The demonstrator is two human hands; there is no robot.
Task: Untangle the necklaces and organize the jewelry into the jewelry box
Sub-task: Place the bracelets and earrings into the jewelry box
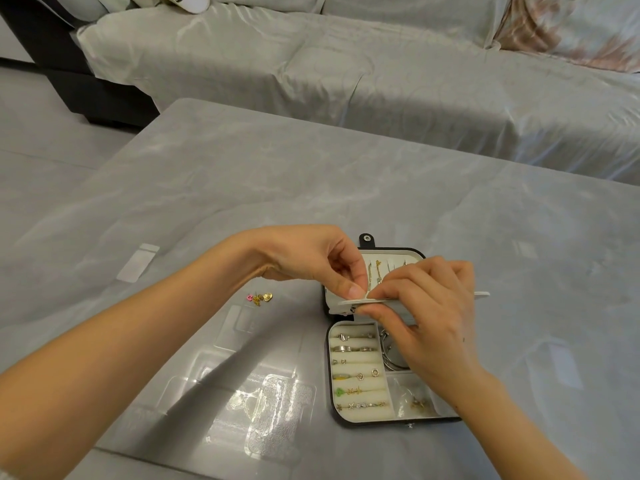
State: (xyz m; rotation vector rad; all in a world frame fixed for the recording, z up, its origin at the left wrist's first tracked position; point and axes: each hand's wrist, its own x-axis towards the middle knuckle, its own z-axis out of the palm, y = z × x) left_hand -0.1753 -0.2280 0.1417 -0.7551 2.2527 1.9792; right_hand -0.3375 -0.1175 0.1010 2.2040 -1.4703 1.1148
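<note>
I record the jewelry box (pixel 363 420) lying open on the grey desk (pixel 311 174), right of centre and near me; its lid lies back on the far side, with the tray on the near side. Both hands meet over the hinge line. The left hand (pixel 311 258) pinches the left end of a white divider panel (pixel 482 294) between thumb and forefinger; the right hand (pixel 433 306) grips the same panel further along, fingers curled over the top and thumb beneath; the panel is held roughly level above the box. Thin necklaces (pixel 379 271) hang inside the lid, just behind the fingers. In the tray, rings (pixel 349 348) and small studs sit in the padded rolls on the left; silver hoops (pixel 389 351) lie in the upper right compartment, partly hidden by the right hand; a small clear packet (pixel 414 403) lies in the lower right compartment. Loose earrings (pixel 259 298) lie on the desk, left of the box and apart from it; clear plastic bags (pixel 277 410) lie nearer me. A covered sofa (pixel 346 64) stands beyond the desk.
</note>
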